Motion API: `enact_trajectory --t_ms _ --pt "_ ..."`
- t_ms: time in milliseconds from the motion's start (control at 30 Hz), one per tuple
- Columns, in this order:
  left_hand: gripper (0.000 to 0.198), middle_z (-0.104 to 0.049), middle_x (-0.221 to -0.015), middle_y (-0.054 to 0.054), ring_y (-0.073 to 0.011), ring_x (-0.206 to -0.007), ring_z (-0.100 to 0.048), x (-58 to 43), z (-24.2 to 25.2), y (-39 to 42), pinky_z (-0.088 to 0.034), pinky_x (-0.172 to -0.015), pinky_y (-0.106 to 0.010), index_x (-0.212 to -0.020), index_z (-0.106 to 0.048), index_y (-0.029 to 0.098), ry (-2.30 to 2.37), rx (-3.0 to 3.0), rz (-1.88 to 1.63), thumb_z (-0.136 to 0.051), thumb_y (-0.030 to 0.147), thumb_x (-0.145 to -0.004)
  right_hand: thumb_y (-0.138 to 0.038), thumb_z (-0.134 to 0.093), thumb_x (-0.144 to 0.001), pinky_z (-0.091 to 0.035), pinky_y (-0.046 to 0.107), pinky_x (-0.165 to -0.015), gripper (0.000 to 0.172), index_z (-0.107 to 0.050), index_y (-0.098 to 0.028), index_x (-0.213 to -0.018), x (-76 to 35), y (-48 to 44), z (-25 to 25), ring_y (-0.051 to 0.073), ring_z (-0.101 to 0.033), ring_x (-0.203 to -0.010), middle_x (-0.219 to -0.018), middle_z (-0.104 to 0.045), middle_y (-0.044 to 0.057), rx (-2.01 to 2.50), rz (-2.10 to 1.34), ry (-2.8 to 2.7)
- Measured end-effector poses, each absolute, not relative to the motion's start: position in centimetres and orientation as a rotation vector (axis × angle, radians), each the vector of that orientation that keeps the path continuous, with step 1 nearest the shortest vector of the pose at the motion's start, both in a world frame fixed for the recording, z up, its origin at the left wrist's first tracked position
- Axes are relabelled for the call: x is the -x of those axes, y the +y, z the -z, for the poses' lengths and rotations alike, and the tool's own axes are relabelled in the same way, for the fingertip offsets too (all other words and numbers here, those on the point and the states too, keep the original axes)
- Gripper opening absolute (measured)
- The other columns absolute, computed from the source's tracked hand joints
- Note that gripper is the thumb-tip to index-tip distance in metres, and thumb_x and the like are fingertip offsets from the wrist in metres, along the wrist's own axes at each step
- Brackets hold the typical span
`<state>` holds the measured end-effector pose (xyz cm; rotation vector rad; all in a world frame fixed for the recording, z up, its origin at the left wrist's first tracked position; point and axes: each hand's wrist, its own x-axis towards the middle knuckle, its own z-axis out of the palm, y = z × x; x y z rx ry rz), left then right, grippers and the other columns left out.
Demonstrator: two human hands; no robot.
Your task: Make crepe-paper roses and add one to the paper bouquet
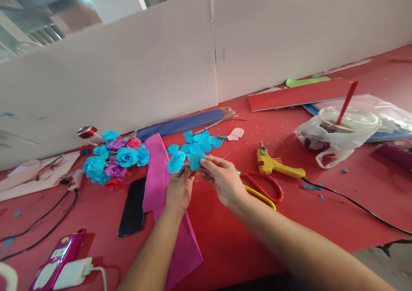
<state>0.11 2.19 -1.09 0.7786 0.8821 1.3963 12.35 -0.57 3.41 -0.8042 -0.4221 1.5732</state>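
Note:
My left hand (179, 190) is closed around the base of a half-made blue paper rose (176, 161), held above the red table (225, 239). My right hand (222, 178) pinches a loose blue paper petal (196, 160) and holds it against the rose's right side. Just behind the hands lies a small heap of cut blue petals (201, 140). A folded strip of pink crepe paper (157, 175) runs under my left forearm toward the table's front edge.
A cluster of finished blue, purple and red paper roses (117, 159) lies at left beside a black phone (133, 211). A yellow glue gun (273, 164) with black cord and red-yellow scissors (262, 190) lie to the right. A plastic cup in a bag (344, 128) stands far right; white boards (128, 76) wall the back.

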Motion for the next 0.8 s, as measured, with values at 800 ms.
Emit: enact_trajectory --t_ms 800 --pt "0.019 -0.07 -0.089 -0.001 -0.0211 -0.093 -0.06 -0.3 1.8 2.0 -0.048 -0.082 -0.035 -0.09 -0.068 0.025 1.084 -1.206 -1.396 -0.068 0.033 -0.073 -0.036 -0.071 -0.068 -0.051 0.029 -0.074 0.022 -0.071 -0.017 -0.079 -11.6 -0.8 -2.9 0.012 -0.065 -0.066 -0.073 -0.071 0.001 0.744 -1.536 -0.538"
